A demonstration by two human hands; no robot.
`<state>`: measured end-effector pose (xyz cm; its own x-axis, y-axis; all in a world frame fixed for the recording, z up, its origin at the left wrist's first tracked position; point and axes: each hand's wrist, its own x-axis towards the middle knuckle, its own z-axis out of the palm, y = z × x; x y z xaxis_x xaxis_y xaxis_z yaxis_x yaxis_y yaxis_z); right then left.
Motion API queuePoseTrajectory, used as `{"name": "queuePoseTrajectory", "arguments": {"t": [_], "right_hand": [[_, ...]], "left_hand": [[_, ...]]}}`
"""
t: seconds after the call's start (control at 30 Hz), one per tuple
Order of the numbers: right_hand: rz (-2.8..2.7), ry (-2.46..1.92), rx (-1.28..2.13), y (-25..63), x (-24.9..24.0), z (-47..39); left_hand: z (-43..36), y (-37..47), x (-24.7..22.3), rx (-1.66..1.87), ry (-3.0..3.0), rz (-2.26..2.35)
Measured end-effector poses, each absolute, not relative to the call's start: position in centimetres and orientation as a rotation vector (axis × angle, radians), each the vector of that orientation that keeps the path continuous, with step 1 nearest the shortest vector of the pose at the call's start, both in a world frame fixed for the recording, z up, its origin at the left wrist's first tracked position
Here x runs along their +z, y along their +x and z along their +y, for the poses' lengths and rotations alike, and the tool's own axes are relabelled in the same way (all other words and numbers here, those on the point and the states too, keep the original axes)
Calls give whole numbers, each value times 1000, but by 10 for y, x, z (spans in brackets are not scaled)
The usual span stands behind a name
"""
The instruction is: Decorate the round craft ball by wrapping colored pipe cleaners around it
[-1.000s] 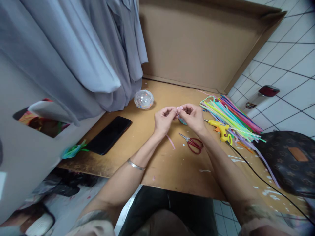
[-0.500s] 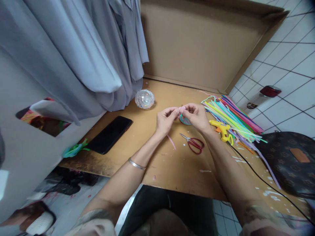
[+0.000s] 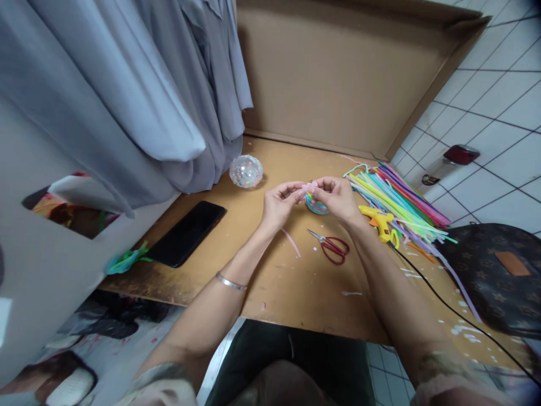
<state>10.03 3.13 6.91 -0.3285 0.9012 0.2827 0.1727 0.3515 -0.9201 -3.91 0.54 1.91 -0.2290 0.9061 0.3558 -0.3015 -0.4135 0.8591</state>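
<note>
Pink and petal-like, the small piece (image 3: 310, 186) sits between the two hands, thumb and fingers of the left hand (image 3: 276, 208) and the right hand (image 3: 339, 198) pinched nearly closed on its opposite sides; I see a round teal item (image 3: 318, 207) just below it, nearer the right hand's fingers

The pink piece (image 3: 310, 188), mostly covered by the fingers in both earlier pictures, is now exposed as a small petalled shape held between the left hand (image 3: 279, 204) and the right hand (image 3: 337, 198). More of the round teal item (image 3: 316, 206) is revealed than at first, while the tip of the yellow glue gun (image 3: 381, 220), first seen, is now hidden by the right hand.
</note>
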Motion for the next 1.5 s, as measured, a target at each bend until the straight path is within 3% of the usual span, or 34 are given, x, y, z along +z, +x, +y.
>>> {"name": "queuePoseTrajectory", "arguments": {"t": [1.5], "right_hand": [[-1708,-943,1048,92,60,33]], "left_hand": [[6,-41,15,1782,1091,857]]}}
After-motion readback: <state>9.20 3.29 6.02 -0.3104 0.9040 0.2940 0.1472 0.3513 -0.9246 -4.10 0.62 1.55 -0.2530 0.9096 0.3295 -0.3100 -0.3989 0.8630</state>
